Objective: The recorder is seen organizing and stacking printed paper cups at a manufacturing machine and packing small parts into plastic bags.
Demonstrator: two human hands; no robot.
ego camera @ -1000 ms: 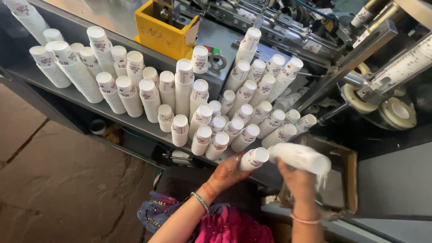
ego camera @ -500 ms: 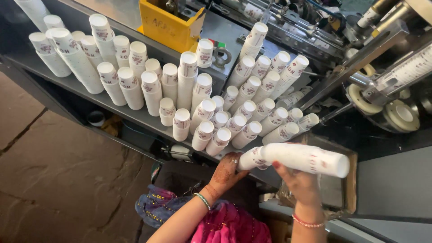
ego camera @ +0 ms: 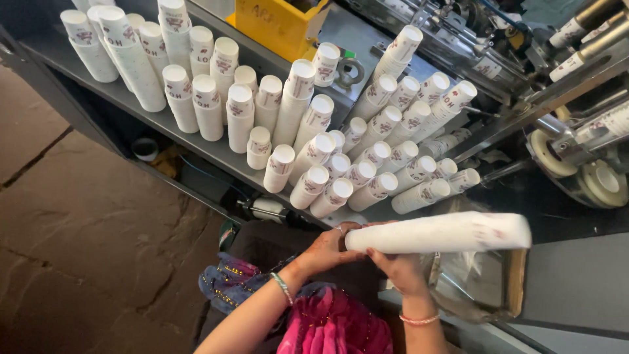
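A long stack of nested white paper cups (ego camera: 445,232) lies sideways in front of me, in a thin clear sleeve. My left hand (ego camera: 327,249) presses against the stack's left end. From underneath, my right hand (ego camera: 401,267) grips the stack near that same end. Both wrists wear bangles. Just above the hands, several more cup stacks (ego camera: 341,167) stand upside down and lean on a grey metal shelf (ego camera: 137,108).
A yellow box (ego camera: 282,26) sits behind the cups at the top. Machine parts with rollers and white discs (ego camera: 576,164) fill the right side. An open box lined with clear plastic (ego camera: 485,288) lies under the held stack. Stone floor (ego camera: 85,249) lies to the left.
The held stack has swung from pointing towards me to lying level across the view, reaching further right. Both hands have stayed at its left end.
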